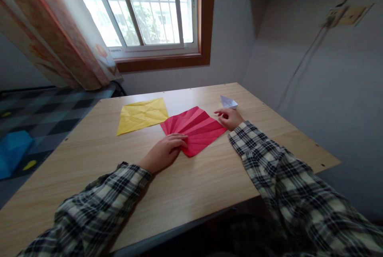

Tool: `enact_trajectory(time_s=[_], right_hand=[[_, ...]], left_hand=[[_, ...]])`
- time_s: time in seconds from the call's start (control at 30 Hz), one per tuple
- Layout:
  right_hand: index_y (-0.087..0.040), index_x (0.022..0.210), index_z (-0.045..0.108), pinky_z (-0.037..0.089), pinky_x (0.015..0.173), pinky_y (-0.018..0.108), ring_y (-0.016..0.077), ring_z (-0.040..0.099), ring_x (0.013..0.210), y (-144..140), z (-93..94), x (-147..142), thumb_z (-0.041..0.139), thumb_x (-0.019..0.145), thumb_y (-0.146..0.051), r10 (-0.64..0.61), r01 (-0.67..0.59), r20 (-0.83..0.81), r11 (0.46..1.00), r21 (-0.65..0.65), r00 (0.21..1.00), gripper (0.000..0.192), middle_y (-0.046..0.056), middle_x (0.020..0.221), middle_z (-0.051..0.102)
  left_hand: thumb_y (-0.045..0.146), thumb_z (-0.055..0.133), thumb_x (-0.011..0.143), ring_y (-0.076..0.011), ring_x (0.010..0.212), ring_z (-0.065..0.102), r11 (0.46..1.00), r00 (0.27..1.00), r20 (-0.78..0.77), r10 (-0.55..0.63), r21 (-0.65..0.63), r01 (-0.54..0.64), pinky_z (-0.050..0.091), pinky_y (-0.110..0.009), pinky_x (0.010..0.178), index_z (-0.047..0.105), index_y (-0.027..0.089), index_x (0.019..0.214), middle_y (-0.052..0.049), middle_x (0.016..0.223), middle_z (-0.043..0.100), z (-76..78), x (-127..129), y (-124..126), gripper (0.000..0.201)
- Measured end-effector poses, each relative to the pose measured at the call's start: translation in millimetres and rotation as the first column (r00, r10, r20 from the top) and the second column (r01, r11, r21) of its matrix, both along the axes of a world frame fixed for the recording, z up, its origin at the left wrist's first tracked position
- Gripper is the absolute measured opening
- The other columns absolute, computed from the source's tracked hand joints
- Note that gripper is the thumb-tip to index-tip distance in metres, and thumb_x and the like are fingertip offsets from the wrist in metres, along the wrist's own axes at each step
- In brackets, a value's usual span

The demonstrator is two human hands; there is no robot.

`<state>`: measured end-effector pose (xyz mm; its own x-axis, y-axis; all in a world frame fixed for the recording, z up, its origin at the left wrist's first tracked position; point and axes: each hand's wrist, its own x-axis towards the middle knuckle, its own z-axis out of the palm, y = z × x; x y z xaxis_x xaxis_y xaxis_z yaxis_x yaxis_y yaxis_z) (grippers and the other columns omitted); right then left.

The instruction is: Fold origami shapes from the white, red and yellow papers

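A red sheet of paper [197, 127] with fan-like creases lies turned cornerwise on the wooden table. My left hand [164, 151] rests on its near left edge, fingers stretched out together over the paper. At the sheet's right corner is my right hand [229, 118], its fingers loosely bent and apart with nothing seen between them. Whether its underside touches the red paper I cannot tell. Just behind this hand sits a small pale folded paper piece [229, 102], partly hidden by the fingers. A creased yellow sheet of paper [143, 114] lies to the left, close to the red one.
The light wooden table [191, 185] has its right edge near a white wall. A blue folded item [13, 151] lies on checked cloth [44, 105] at the left. Beyond the table are a barred window [149, 5] and a curtain [66, 25].
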<state>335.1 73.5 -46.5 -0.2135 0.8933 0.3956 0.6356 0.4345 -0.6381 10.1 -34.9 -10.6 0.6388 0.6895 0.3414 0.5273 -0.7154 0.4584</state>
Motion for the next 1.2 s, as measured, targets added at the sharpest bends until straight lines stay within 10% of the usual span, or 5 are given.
enact_trajectory(time_s=[0.4, 0.73, 1.03, 1.2], right_hand=[[-0.018, 0.093, 0.079, 0.049, 0.069, 0.029, 0.0167, 0.062, 0.073, 4.9, -4.0, 4.7, 0.062, 0.083, -0.020, 0.009, -0.012, 0.069, 0.999, 0.033, 0.998, 0.020, 0.005, 0.083, 0.072], [-0.018, 0.093, 0.079, 0.051, 0.073, 0.031, 0.0166, 0.061, 0.071, 6.2, -2.9, 4.1, 0.063, 0.085, -0.018, 0.010, -0.013, 0.130, 1.000, 0.023, 0.991, 0.018, 0.005, 0.081, 0.069], [-0.016, 0.109, 0.076, 0.050, 0.103, 0.044, 0.0247, 0.066, 0.109, -21.2, 29.7, -24.9, 0.056, 0.091, -0.018, 0.083, -0.112, 0.154, 0.975, 0.192, 0.985, 0.027, 0.012, 0.111, 0.074], [-0.016, 0.134, 0.064, 0.036, 0.119, 0.046, 0.0224, 0.049, 0.139, -57.1, 26.7, -76.1, 0.043, 0.100, -0.023, 0.287, -0.314, 0.348, 0.949, 0.024, 0.893, 0.040, 0.011, 0.142, 0.062]], left_hand=[[0.008, 0.048, 0.074, -0.0258, 0.131, 0.057, 0.994, 0.992, -0.061, 0.106, -0.019, -0.108, 0.046, -0.050, 0.113, 0.065, 0.023, 0.083, -0.008, 0.136, 0.066, 0.0, -15.9, 8.6, 0.025], [0.013, 0.049, 0.080, -0.0263, 0.131, 0.058, 0.990, 0.972, -0.190, 0.138, 0.031, -0.134, 0.045, -0.044, 0.114, 0.061, 0.021, 0.134, -0.009, 0.141, 0.063, -2.9, -17.6, 6.0, 0.056], [0.018, 0.046, 0.092, -0.0272, 0.145, 0.043, 0.994, 0.919, -0.379, 0.108, 0.054, -0.094, 0.031, -0.052, 0.123, 0.051, 0.019, 0.147, -0.010, 0.154, 0.050, -3.0, -7.2, 3.0, 0.055], [0.015, 0.047, 0.090, -0.0276, 0.150, 0.033, 0.993, 0.874, -0.470, 0.121, 0.056, -0.108, 0.022, -0.056, 0.124, 0.040, 0.023, 0.155, -0.007, 0.161, 0.041, -7.5, 0.4, -3.4, 0.065]])
